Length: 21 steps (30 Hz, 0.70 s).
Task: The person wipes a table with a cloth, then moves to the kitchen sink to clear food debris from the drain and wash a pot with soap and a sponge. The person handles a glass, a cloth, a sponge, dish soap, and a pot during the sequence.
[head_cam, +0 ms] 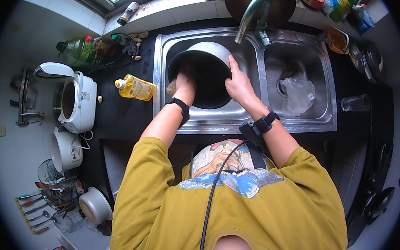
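In the left basin (241, 116) of a steel double sink, a rice cooker's inner pot (211, 87) is tilted with its dark inside towards me. My right hand (239, 81) grips the pot's right rim, thumb on the inner side and a finger along the silver-grey outer wall. My left hand (186, 80) reaches inside the pot at its left. Shadow hides those fingers, so I cannot tell whether they hold anything. A beige, rough piece (171, 87), perhaps a scrubber, shows beside that hand at the pot's left edge. Above the sink arches a metal faucet (251, 12).
A yellow dish soap bottle (137, 87) lies left of the sink. Beyond it are an open rice cooker (84, 98) and a white pot (67, 151). The right basin holds a clear plastic bag (298, 95). A glass (356, 103) lies on the right counter.
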Each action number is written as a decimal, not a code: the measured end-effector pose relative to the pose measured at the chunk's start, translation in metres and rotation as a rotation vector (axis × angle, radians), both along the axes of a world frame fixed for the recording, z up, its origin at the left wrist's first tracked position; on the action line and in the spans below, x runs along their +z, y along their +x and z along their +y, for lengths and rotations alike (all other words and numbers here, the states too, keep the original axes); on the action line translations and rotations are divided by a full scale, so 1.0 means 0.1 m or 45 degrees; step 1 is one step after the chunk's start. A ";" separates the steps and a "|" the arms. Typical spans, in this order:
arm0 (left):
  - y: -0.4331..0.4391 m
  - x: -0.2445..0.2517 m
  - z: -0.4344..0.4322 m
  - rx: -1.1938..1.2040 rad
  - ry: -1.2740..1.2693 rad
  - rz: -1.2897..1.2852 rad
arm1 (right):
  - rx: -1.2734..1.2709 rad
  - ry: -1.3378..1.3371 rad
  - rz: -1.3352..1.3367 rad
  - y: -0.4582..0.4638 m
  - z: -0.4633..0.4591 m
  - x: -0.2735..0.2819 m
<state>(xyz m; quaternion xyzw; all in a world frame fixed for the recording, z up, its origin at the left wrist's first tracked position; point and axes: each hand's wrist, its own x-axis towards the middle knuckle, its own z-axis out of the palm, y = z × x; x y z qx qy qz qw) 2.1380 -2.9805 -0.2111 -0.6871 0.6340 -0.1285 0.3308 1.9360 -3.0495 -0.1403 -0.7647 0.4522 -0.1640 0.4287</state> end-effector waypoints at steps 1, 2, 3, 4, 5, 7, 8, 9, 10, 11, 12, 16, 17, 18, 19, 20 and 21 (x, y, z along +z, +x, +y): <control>-0.04 -0.01 0.03 0.048 -0.066 0.061 | -0.028 0.060 0.009 0.00 0.00 -0.01; -0.11 -0.01 0.08 0.218 -0.070 0.366 | -0.047 0.062 -0.029 0.01 0.01 -0.02; -0.18 0.00 0.10 0.314 0.072 0.618 | -0.060 0.072 -0.065 0.02 0.04 -0.04; -0.27 0.02 0.10 0.402 0.285 0.787 | -0.062 0.096 -0.091 0.02 0.07 -0.07; -0.37 0.05 0.10 0.513 0.303 1.033 | -0.037 0.089 -0.075 0.03 0.10 -0.09; -0.54 0.13 0.07 0.617 0.239 1.577 | 0.002 0.049 -0.054 0.03 0.15 -0.16; -0.61 0.16 0.05 0.717 0.132 1.976 | -0.013 0.038 -0.112 0.03 0.16 -0.19; -0.66 0.20 0.05 0.808 0.009 2.402 | -0.034 -0.005 -0.191 0.02 0.16 -0.22; -0.68 0.23 0.04 0.858 0.036 2.471 | -0.056 -0.051 -0.270 0.01 0.14 -0.24; -0.69 0.26 0.06 0.911 0.066 2.571 | -0.087 -0.008 -0.266 -0.01 0.10 -0.25; -0.71 0.28 0.11 0.941 0.081 2.717 | -0.116 0.040 -0.259 -0.04 0.05 -0.26; -0.41 0.39 0.48 -0.016 0.006 1.449 | -0.146 0.068 -0.190 -0.11 -0.09 -0.22; -0.25 0.42 0.51 -0.065 0.099 1.115 | -0.160 0.052 -0.183 -0.12 -0.11 -0.20; -0.07 0.45 0.51 -0.108 0.144 0.891 | -0.129 -0.003 -0.139 -0.09 -0.12 -0.19; 0.07 0.47 0.50 -0.284 0.086 0.555 | -0.118 0.117 -0.101 -0.09 -0.12 -0.18; 0.12 0.46 0.49 -0.373 -0.007 0.328 | -0.138 0.224 -0.050 -0.06 -0.13 -0.17; 0.16 0.46 0.47 -0.457 -0.110 0.075 | -0.125 0.334 -0.010 -0.03 -0.13 -0.17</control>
